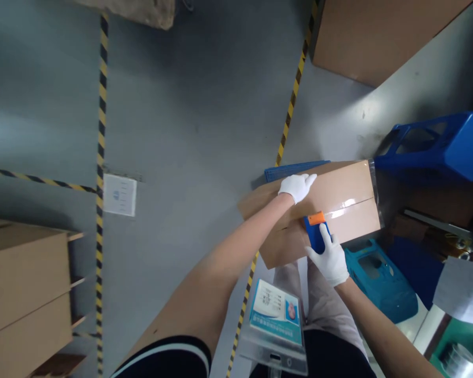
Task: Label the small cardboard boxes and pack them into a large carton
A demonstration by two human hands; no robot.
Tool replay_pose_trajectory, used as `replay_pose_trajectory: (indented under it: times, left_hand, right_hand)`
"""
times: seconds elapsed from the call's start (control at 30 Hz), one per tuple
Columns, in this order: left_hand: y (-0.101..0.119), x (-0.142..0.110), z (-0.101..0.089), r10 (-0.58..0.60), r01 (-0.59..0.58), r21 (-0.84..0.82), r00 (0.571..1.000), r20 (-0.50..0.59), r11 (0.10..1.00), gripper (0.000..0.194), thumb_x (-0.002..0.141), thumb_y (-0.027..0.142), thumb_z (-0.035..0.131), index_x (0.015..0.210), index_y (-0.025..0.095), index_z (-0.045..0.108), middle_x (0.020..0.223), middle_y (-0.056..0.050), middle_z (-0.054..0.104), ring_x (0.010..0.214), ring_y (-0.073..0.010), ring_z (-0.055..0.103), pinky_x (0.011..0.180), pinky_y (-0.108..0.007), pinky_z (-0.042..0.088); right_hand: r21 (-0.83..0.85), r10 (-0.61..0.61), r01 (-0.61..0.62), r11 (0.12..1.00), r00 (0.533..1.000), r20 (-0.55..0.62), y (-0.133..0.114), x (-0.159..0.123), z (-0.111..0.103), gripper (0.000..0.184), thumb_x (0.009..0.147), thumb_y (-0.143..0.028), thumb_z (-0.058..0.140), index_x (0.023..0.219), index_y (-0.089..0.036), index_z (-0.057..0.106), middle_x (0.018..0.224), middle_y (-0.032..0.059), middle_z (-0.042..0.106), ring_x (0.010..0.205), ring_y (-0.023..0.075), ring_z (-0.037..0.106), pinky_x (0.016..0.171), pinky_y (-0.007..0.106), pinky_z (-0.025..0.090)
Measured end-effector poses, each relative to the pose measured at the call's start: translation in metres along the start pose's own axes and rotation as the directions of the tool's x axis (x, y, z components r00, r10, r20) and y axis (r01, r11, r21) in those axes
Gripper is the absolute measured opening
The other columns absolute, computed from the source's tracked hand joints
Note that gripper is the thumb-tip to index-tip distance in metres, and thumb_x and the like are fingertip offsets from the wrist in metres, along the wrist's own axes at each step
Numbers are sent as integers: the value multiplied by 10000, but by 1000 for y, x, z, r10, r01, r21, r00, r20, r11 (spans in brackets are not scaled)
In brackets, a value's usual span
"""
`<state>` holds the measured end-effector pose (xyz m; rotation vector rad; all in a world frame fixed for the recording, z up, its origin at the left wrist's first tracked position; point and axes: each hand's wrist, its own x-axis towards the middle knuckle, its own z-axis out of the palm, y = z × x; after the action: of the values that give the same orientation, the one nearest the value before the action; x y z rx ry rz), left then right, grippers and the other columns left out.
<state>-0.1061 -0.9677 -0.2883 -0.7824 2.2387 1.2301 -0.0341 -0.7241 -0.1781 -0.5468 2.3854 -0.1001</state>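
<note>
A brown cardboard box (347, 184) lies in front of my legs, with shiny clear tape along part of its top seam. My gloved left hand (297, 187) rests on the box's far top edge, its fingers stretched out over the cardboard. In my gloved right hand (330, 260) is a blue and orange tape dispenser (316, 231), held down against the seam. The tape covers the seam to the right of the dispenser and hangs over the box's right end. To the left of the dispenser the end of the top is partly shaded.
A blue plastic crate (289, 169) shows behind the box. Blue (437, 147) and teal stools (382, 278) stand to the right. Large cartons are at the upper right (370, 42) and lower left (23, 278). Striped tape (101, 131) marks the grey floor.
</note>
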Motion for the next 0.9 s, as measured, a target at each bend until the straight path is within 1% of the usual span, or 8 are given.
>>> replay_pose_trajectory:
  times: [0.2, 0.3, 0.37, 0.47, 0.57, 0.63, 0.77, 0.9]
  left_hand:
    - [-4, 4, 8, 22, 1, 215, 994, -104, 977, 699, 1020, 641, 218, 1152, 182, 728, 934, -154, 755, 903, -303, 690, 822, -371, 433]
    - [-5, 7, 11, 47, -19, 225, 992, -118, 974, 733, 1010, 671, 201, 1101, 192, 749, 932, -146, 754, 890, -291, 681, 824, -374, 431]
    - [-6, 8, 12, 52, -24, 226, 992, -119, 974, 745, 1006, 683, 192, 1102, 203, 754, 949, -136, 758, 894, -286, 679, 837, -380, 432]
    - [-7, 11, 13, 44, -19, 230, 994, -105, 973, 769, 998, 702, 167, 1123, 221, 755, 1002, -126, 765, 933, -290, 680, 862, -390, 439]
    - [-14, 12, 10, 52, -39, 235, 998, -47, 971, 768, 992, 713, 151, 1176, 256, 740, 1083, -104, 770, 1003, -307, 687, 891, -399, 452]
    - [-24, 7, 5, 40, -38, 221, 999, -1, 975, 741, 996, 704, 163, 1257, 272, 705, 1172, -95, 757, 1073, -317, 683, 922, -404, 460]
    - [-58, -35, -13, -38, 45, 213, 999, -39, 976, 642, 1023, 600, 294, 1419, 194, 595, 1336, -143, 685, 1218, -329, 631, 1027, -421, 443]
    - [-89, -122, -19, -128, 182, 138, 936, -329, 974, 567, 985, 402, 495, 1471, 112, 524, 1510, -180, 534, 1432, -330, 434, 1216, -452, 271]
  right_hand:
    - [-125, 9, 0, 992, 997, 72, 97, -148, 23, 706, 907, -506, 604, 1516, -180, 457, 983, 86, 581, 717, 232, 652, 609, 328, 527]
    - [-167, 53, -35, 985, 993, 105, 116, -178, 29, 688, 909, -485, 602, 1513, -188, 462, 955, 75, 577, 703, 225, 650, 599, 319, 515]
    - [-172, 109, -85, 981, 986, 129, 111, -160, 37, 692, 902, -476, 612, 1523, -216, 454, 966, 72, 588, 705, 217, 655, 603, 306, 502]
    - [-163, 202, -170, 972, 957, 207, 90, -93, 56, 703, 887, -479, 633, 1524, -239, 459, 1016, 93, 619, 745, 219, 680, 641, 296, 491]
    - [-176, 284, -236, 956, 900, 332, 71, -26, 72, 622, 869, -489, 642, 1420, -209, 575, 1056, 144, 665, 845, 255, 707, 717, 315, 499]
    - [-180, 321, -268, 946, 849, 420, 66, -2, 73, 526, 857, -460, 643, 1308, -191, 653, 1050, 157, 700, 901, 272, 713, 751, 321, 499]
    - [-144, 245, -200, 969, 823, 513, 62, -2, 43, 421, 778, -402, 691, 1153, -212, 709, 1024, 114, 752, 945, 276, 715, 776, 317, 491]
    - [-108, 123, -81, 991, 866, 485, 34, -21, -16, 393, 763, -398, 695, 1113, -221, 700, 939, 86, 762, 875, 269, 717, 749, 316, 483]
